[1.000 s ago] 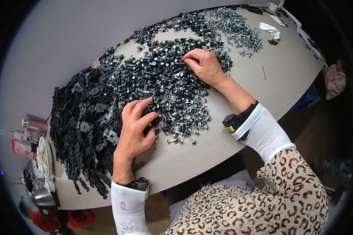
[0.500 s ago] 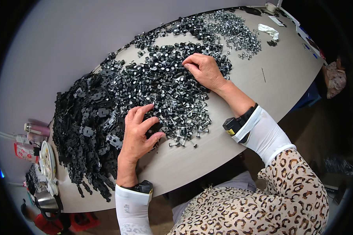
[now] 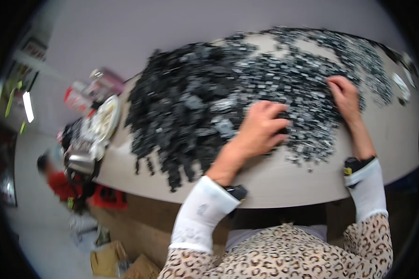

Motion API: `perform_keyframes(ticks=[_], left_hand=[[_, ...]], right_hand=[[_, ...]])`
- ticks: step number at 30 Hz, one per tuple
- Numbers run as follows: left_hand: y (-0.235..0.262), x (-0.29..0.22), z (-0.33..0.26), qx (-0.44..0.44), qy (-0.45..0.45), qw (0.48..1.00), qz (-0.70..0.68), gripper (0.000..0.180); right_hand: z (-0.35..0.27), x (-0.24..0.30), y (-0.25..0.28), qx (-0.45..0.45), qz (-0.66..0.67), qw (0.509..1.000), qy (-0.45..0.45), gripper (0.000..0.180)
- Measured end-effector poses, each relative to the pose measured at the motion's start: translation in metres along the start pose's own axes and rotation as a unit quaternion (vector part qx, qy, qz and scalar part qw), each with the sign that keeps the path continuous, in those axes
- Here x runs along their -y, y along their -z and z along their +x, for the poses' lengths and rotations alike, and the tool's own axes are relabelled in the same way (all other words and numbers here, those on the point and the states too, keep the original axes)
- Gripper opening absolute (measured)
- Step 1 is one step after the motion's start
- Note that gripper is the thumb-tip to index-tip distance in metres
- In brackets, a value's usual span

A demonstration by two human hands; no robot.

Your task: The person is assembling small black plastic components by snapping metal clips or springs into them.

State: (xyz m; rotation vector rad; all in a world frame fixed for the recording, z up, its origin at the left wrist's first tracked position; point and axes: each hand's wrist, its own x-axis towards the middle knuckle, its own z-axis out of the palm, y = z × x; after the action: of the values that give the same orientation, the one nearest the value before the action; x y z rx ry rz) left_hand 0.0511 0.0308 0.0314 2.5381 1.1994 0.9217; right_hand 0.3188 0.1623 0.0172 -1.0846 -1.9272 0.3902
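Observation:
My left hand (image 3: 260, 130) hangs over the near left part of a heap of small black and silver pin-like parts (image 3: 307, 111). Its fingers are bent but apart, and I see nothing held between them. At the heap's right side, my right hand (image 3: 347, 97) has its fingers curled together. Whatever they may hold is too blurred to make out. Left of my left hand lies a big pile of flat black plastic pieces (image 3: 181, 102), a few of them greyish. The view is smeared by motion.
Silver ring-like bits (image 3: 370, 56) are spread at the far right, near a crumpled white tissue (image 3: 401, 87). Along the table's left end stand a plate (image 3: 115, 122), a pink bottle (image 3: 108, 80) and a metal kettle (image 3: 80, 162). A person in red (image 3: 63, 183) is beyond, lower left.
The view has swung left, so the table and both hands appear farther right and the person in red shows more. Both hands stay at the heap of small parts.

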Motion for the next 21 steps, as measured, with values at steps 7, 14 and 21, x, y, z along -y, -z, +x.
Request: perform_keyframes(ticks=[7, 14, 21], left_hand=[[0.013, 0.000, -0.010, 0.017, 0.049, 0.998, 0.040, 0.034], [0.006, 0.001, 0.000, 0.050, 0.063, 0.997, 0.017, 0.037], [0.008, -0.001, 0.001, 0.041, 0.055, 0.998, 0.009, 0.036]], right_hand=[[0.008, 0.013, -0.023, -0.013, 0.021, 0.999, 0.037, 0.012], [0.004, 0.006, -0.011, -0.013, 0.010, 1.000, 0.002, 0.009], [0.007, 0.003, -0.018, -0.026, -0.004, 0.999, 0.028, 0.010]])
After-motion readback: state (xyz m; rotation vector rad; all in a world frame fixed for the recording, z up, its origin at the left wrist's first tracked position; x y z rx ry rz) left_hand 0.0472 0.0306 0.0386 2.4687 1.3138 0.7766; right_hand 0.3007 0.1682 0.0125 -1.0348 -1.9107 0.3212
